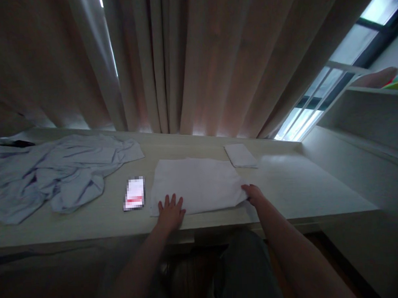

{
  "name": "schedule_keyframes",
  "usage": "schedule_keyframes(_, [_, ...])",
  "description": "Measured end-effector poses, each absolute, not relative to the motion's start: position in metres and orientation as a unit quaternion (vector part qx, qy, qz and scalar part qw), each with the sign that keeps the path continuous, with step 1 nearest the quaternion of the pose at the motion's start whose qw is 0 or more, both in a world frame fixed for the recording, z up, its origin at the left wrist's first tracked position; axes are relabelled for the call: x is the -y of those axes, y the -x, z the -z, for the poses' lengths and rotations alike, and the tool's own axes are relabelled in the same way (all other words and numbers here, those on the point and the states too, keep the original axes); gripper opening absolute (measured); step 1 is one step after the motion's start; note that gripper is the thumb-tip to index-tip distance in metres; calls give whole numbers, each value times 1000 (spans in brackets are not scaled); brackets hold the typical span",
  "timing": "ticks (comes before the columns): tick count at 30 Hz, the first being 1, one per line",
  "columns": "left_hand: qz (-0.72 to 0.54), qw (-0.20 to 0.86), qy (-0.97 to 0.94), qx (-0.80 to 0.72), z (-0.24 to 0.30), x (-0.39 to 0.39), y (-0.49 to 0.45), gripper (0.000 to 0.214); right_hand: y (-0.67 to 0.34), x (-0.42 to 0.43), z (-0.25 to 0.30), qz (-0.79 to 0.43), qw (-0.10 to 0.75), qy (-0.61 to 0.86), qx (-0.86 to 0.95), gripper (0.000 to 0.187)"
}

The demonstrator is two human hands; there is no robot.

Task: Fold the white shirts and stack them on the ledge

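A white cloth, folded into a wide flat shape, lies on the pale desk in front of me. My left hand rests with spread fingers on its near left corner. At the near right corner, my right hand pinches the edge of the cloth between thumb and fingers. Just behind the cloth's far right corner lies a smaller folded white cloth, touched by neither hand.
A crumpled pale garment spreads over the desk's left side. Between it and the cloth lies a phone, its screen blurred out. Curtains hang behind; a shelf unit stands at the right.
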State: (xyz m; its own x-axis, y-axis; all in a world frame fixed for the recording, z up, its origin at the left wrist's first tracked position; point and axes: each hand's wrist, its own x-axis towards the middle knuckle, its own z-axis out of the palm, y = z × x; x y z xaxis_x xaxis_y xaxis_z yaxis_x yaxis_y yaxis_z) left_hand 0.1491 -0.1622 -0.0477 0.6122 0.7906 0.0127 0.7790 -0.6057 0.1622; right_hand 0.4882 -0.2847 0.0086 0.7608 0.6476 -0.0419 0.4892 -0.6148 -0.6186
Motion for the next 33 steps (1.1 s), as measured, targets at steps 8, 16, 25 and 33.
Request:
schedule_keyframes(8, [-97, 181, -890, -406, 31, 147, -135, 48, -387, 171, -73, -119, 392, 802, 434, 38])
schedule_keyframes(16, [-324, 429, -655, -531, 18, 112, -98, 40, -209, 148, -25, -242, 286, 636, 674, 27])
schedule_keyframes(25, [-276, 405, -647, -584, 33, 112, -92, 45, -256, 173, 10, -135, 251, 676, 680, 38])
schedule_keyframes(33, [-260, 379, -661, -593, 28, 113, -99, 54, -326, 226, 33, -43, 75, 670, 738, 78])
